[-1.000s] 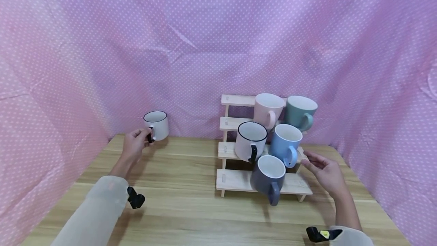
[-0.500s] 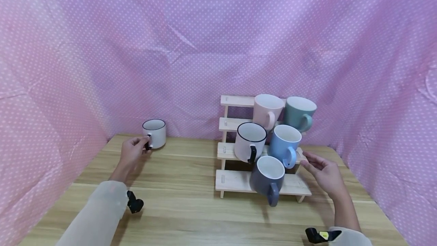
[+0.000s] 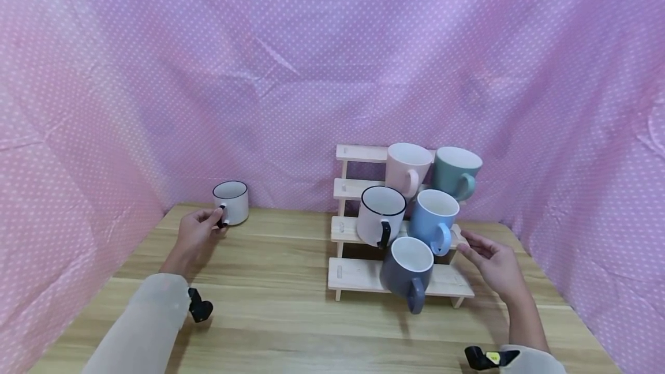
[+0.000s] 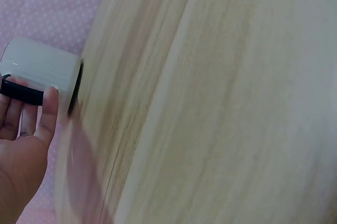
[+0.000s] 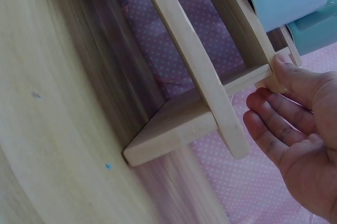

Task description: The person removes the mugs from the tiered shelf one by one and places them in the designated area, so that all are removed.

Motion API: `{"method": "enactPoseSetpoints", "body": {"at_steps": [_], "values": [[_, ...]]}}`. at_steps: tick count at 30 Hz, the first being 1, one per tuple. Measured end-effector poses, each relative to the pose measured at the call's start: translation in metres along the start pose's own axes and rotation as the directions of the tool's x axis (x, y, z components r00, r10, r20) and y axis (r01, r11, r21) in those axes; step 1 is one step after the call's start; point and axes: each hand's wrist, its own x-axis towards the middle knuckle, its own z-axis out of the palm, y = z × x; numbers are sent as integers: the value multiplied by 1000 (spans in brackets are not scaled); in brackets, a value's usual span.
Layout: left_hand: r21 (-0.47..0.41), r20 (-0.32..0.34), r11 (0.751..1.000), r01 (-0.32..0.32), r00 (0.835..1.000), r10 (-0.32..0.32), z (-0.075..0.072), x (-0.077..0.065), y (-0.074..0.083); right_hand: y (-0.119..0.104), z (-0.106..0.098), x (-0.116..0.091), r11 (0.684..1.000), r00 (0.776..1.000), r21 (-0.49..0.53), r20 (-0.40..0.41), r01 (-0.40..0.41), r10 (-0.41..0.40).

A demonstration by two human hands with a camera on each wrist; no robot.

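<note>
White mug [image 3: 236, 206] stands on table [image 3: 280, 310], cloth [image 3: 291, 74] behind.

Near the far left corner of the tan, streaky-grained desk [image 3: 280, 316] is a black-trimmed white mug [image 3: 238, 208]. Toward the right edge, a pale wooden rack [image 3: 357, 273] bears a pink mug [image 3: 400, 171], a green mug [image 3: 447, 175], a blue mug [image 3: 426, 221], a dark grey mug [image 3: 400, 275] and another white, black-trimmed mug [image 3: 371, 225]. White dots pattern the pink-lilac cloth [image 3: 291, 85].
</note>
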Motion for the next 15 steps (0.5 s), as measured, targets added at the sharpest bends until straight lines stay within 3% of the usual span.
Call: {"method": "enactPoseSetpoints", "body": {"at_steps": [6, 12, 15], "values": [[122, 6, 992, -36, 999, 35, -1, 2, -5, 1, 0, 1, 1000, 1000, -5, 2, -9, 9], [51, 23, 999, 5, 1000, -7, -5, 1, -8, 5, 0, 2, 1000, 1000, -3, 7, -21, 21], [56, 47, 998, 28, 998, -30, -6, 1, -6, 5, 0, 3, 1000, 1000, -5, 7, -24, 24]]}}
